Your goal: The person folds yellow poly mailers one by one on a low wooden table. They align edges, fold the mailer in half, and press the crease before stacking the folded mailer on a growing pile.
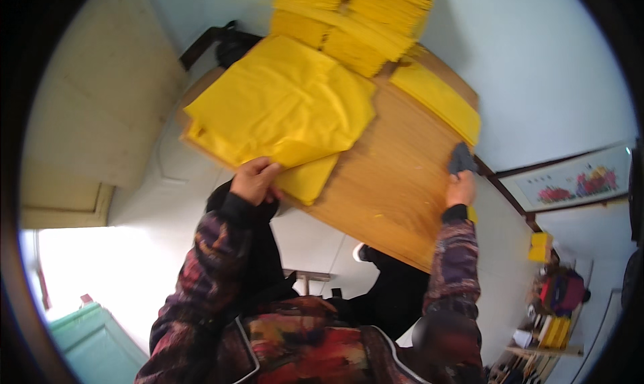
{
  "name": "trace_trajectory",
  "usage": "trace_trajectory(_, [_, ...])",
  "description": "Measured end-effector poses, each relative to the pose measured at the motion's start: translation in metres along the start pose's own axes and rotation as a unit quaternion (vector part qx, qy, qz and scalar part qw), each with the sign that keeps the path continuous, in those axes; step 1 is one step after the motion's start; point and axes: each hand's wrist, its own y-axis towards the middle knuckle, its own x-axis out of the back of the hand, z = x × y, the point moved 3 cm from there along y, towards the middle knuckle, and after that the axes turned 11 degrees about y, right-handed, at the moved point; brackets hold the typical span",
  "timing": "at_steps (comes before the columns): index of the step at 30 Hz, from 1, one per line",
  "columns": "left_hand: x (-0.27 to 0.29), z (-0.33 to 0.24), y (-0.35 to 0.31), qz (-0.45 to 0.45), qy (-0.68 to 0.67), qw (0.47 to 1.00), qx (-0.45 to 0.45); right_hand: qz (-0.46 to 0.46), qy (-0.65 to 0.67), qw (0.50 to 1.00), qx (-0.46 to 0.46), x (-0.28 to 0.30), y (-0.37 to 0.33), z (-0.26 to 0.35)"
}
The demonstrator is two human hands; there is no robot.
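Note:
A soft, wrinkled yellow sheet [288, 95], perhaps cloth, lies spread over the left part of the wooden table [396, 176]. At its near edge my left hand [253, 180] is closed, pinching the edge and lifting it a little. Under that raised edge another yellow layer [308, 179] shows. On the table's right side, my right hand [460, 188] is closed around a dark grey piece of cloth [461, 158]. The exact kind of the grey piece cannot be made out.
Tall stacks of folded yellow sheets [352, 22] stand at the back against the wall. A long folded yellow strip [439, 102] lies along the right edge. A black bag-like thing [235, 45] is behind the table's left corner. A framed flower picture [570, 183] leans at right.

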Motion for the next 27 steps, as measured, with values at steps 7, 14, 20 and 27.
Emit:
trace_trajectory(7, [-0.006,-0.004,-0.004,0.005,-0.086,0.996,0.029,0.076,0.081,0.984,0.136,0.060,-0.024,0.099])
trace_trajectory(14, [-0.006,-0.006,-0.002,0.014,-0.073,0.996,0.040,0.256,0.319,0.841,0.354,0.049,-0.140,0.271])
trace_trajectory(20, [-0.005,-0.008,-0.003,0.026,-0.086,0.995,0.037,0.219,0.321,0.836,0.388,0.041,-0.148,0.292])
trace_trajectory(27, [-0.005,-0.008,-0.004,0.022,-0.081,0.996,0.030,0.305,0.352,0.809,0.358,0.033,-0.130,0.294])
